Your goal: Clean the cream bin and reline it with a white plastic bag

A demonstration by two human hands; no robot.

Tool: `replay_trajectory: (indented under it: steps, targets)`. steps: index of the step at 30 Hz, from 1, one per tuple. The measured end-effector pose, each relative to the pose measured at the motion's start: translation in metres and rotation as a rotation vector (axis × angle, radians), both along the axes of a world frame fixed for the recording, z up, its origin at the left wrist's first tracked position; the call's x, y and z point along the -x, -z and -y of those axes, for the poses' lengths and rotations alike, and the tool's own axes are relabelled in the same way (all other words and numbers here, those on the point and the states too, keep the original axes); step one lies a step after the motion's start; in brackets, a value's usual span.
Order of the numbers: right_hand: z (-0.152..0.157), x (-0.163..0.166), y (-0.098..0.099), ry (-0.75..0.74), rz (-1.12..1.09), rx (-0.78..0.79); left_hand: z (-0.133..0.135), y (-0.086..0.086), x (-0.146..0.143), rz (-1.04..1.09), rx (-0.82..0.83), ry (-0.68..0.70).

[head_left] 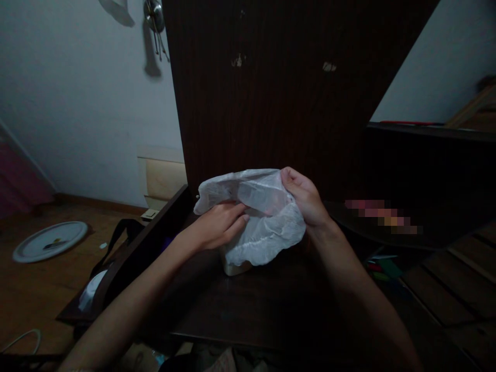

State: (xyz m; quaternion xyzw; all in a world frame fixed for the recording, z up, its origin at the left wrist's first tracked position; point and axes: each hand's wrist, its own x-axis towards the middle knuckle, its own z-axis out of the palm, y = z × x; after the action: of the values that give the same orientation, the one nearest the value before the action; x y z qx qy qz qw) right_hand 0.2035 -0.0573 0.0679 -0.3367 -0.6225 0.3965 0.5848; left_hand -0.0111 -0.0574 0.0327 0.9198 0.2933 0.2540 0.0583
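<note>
A thin, translucent white bag (267, 235) with a crumpled, wavy rim spreads out above the dark wooden desktop, its mouth facing up toward me. My right hand (304, 196) pinches the bag's far right rim between thumb and fingers. At the left side, my left hand (222, 225) reaches over the bag's mouth, fingers stretched inward and thumb apart from them. Its farther fingertips are partly hidden inside. Under the bag shows the lower corner of a pale container (234, 268), standing on the desktop. Most of that container is covered by the bag.
A tall dark wooden panel (271, 103) rises behind the desktop (220, 310). A raised dark edge board (155, 235) borders the left. On the floor lies a round white lid-like disc (50, 242). Colourful items (387, 268) sit in the shadow at right.
</note>
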Motion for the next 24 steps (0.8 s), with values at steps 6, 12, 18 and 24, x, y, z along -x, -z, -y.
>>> replay_trajectory:
  steps: [6,12,18,24]
  targets:
    - [-0.026,-0.025,0.022,0.139,0.124,0.011,0.0,0.0,0.005,-0.176,0.168,-0.07]
    - [-0.022,-0.032,0.052,0.68,0.864,-0.184,0.017,0.011,0.015,-0.095,0.259,-0.263]
    - [0.021,0.01,0.053,0.228,0.837,-0.64,0.018,0.021,0.009,0.114,0.154,-0.224]
    - [0.028,0.028,0.06,0.035,1.034,-0.475,0.012,0.027,0.011,0.156,0.186,-0.144]
